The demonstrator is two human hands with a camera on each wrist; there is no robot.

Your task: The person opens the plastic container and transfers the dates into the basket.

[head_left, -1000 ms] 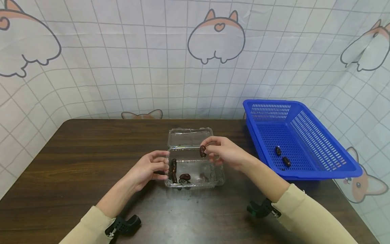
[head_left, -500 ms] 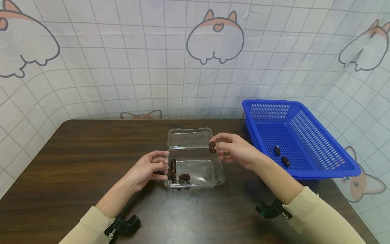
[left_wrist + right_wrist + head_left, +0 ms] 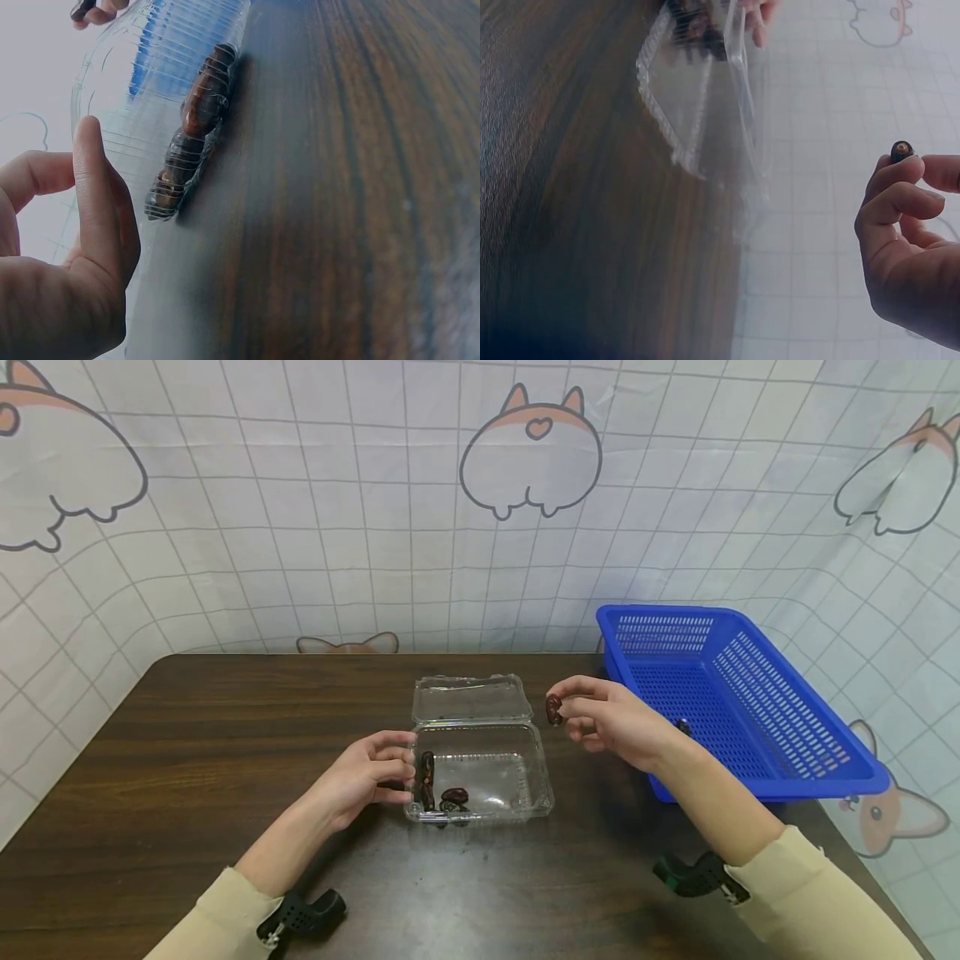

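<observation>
My right hand [image 3: 618, 720] pinches a dark brown, wrinkled date [image 3: 553, 710] between thumb and fingertips. It is in the air between the clear plastic container and the blue basket; the right wrist view shows the date [image 3: 901, 151] end-on. The fingers of my left hand [image 3: 370, 777] rest at the left wall of the clear container [image 3: 542, 781], whose lid [image 3: 471, 700] is folded back. Several dates lie inside along the left side and front left corner, among them one date [image 3: 454, 795] near the front. In the left wrist view, dates [image 3: 201, 105] show through the ribbed wall.
A blue perforated basket [image 3: 757, 789] stands on the right of the dark wooden table [image 3: 247, 718]. A date [image 3: 682, 727] in it is partly hidden by my right forearm. A patterned cloth [image 3: 360, 560] hangs behind the table and at its sides.
My right hand has carried the date rightward from above the container to beside the basket, and its arm now covers one of the basket's dates. My left hand has stayed put.
</observation>
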